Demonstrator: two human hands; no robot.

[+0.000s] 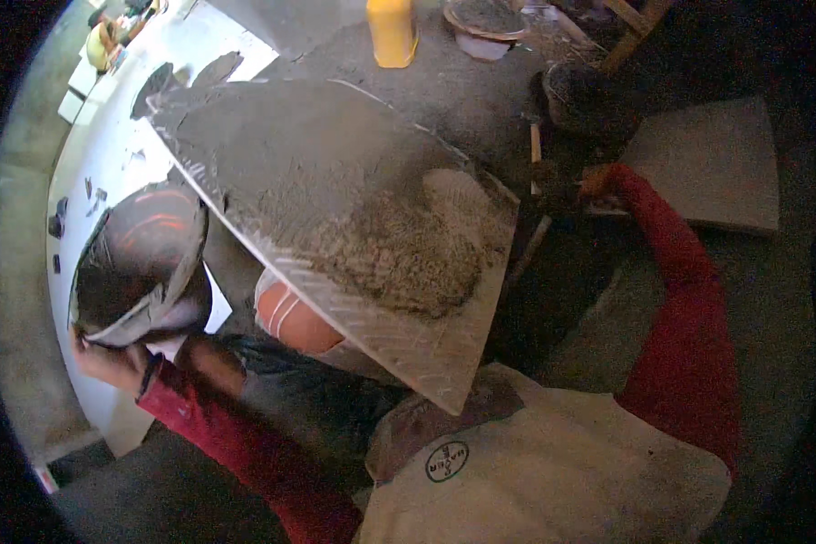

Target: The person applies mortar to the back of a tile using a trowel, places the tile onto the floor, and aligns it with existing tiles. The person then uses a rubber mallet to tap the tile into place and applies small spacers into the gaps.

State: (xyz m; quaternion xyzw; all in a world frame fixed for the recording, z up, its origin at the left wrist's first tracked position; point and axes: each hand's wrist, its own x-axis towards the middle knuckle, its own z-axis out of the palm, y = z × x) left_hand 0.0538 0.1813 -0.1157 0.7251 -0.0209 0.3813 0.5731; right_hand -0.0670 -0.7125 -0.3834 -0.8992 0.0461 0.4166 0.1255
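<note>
Bucket (140, 249), tilted at the far left with its dark inside in view and its rim caked in a grey crust: my left grip (109, 358) is curled closed on the near lip. The wall looks stiff and, with no full load showing inside, the whole should be fairly light, if bottom-heavy with whatever sticks there. The crusted lip is likely gritty, perhaps slick where wet, so its thick edge is the place to take hold, with a palm under the base for support. Just to its right, an orange vessel (297, 319) with white stripes shows below a large tile (449, 385), whose near corner points at my beige garment (553, 462). Wet-looking mortar (408, 263) is heaped and spread on the tile; beyond it stands a yellow container (392, 36). Farther right, a pale handle (536, 150) lies near my right grip (598, 184), which is at the edge of a second tile (712, 163). Shadow obscures its fingers; I cannot tell how closed they are or what they hold.
</note>
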